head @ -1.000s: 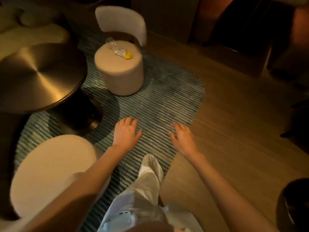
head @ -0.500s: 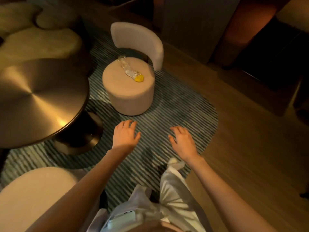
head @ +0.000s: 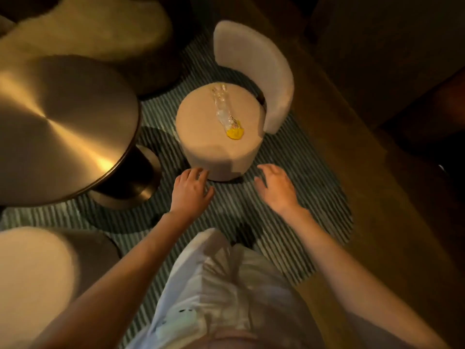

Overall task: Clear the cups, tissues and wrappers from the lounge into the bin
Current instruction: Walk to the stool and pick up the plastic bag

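A clear crumpled plastic wrapper with a yellow end (head: 227,114) lies on the round seat of a beige low chair (head: 201,137) ahead of me. My left hand (head: 191,191) hovers open, fingers spread, just in front of the chair's near left side. My right hand (head: 275,187) is open too, held over the rug a little to the right of the seat. Neither hand holds anything. No bin, cup or tissue shows in the view.
A round brass-topped table (head: 63,127) on a pedestal stands at left. Another beige stool (head: 32,280) is at lower left. A striped green rug (head: 289,222) lies underfoot, wooden floor (head: 377,248) to the right, a pale sofa cushion (head: 88,28) at the back.
I have walked closer to the beige chair; it and the wrapper now sit nearer and larger. Both open hands stay out in front, now near the seat's front edge.
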